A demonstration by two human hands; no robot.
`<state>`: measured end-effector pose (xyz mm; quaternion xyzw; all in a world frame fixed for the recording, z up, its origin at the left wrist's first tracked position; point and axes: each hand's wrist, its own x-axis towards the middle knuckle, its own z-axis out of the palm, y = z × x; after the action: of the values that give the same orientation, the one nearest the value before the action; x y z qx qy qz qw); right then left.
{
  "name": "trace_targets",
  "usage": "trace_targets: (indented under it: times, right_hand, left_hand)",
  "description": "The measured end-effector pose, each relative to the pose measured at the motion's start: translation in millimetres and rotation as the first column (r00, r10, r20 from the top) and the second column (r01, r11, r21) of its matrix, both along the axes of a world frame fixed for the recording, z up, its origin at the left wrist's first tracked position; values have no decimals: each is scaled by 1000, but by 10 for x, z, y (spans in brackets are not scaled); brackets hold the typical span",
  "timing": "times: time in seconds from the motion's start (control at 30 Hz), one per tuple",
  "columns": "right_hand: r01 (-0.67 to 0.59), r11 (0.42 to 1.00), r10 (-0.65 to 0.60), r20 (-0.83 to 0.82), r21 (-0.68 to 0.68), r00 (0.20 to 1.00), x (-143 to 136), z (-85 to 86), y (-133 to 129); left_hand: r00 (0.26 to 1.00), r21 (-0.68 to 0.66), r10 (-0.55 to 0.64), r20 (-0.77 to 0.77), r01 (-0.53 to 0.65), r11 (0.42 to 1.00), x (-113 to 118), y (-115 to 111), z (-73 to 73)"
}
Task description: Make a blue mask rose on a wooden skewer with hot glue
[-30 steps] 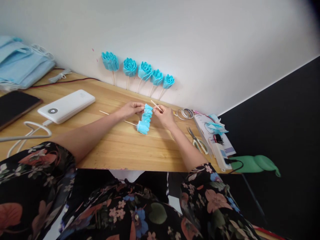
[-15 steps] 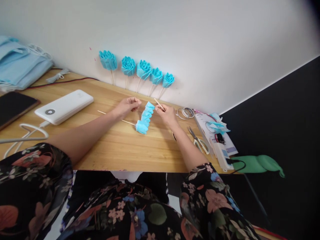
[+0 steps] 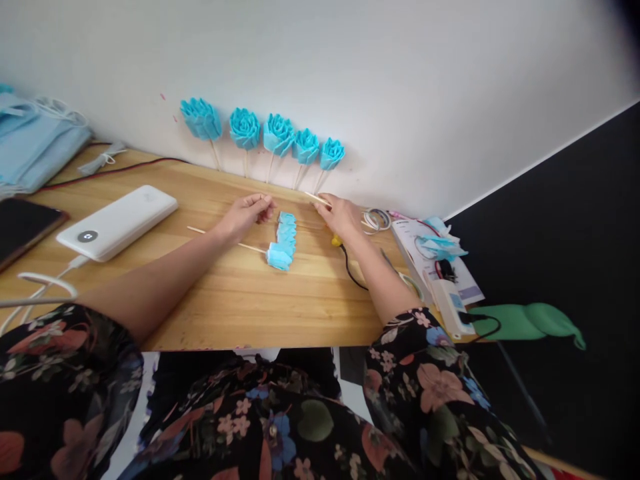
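My right hand (image 3: pixel 341 212) is closed round a short pale wooden stick (image 3: pixel 317 198), whose end juts out toward the left. My left hand (image 3: pixel 251 212) hovers above the table with its fingers curled together; whatever it may pinch is hidden. Between the hands lies a folded light-blue strip (image 3: pixel 287 232), its lower end rolled at the tip of a thin wooden skewer (image 3: pixel 251 248). My left forearm covers part of that skewer. Under my right hand a yellow piece (image 3: pixel 337 240) with a black cable shows partly.
Several blue flowers (image 3: pixel 245 129) on sticks lean against the wall. A white power bank (image 3: pixel 117 223), a phone (image 3: pixel 27 230) and stacked blue masks (image 3: pixel 37 140) lie at left. At right are coiled rings (image 3: pixel 376 220), a booklet (image 3: pixel 465 277) and a power strip (image 3: pixel 453 308).
My right hand has moved right, away from the folded strip, with the stick in it. The yellow piece and its cable now show. The view has shifted slightly, and my forearm now mostly covers the scissors.
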<state>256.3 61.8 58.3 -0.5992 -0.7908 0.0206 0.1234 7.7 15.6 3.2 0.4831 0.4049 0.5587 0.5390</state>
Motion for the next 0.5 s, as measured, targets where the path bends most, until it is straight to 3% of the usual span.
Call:
trace_targets:
  times: [0.17,0.27,0.5]
  right_hand:
    - [74,997,-74,16,3,997,423,-7,-117]
    - [179,983,-181,59,34,982,785,-31,-246]
    - [517,854,-518,211,62,829,1764,5,-526]
  left_hand:
    - [998,-16,28,53,-27,1000,-10,2,-16]
    - [997,-2,44,56,-44,999,-45,14,-51]
    - [999,41,8,31,-10,999,-113,35,-53]
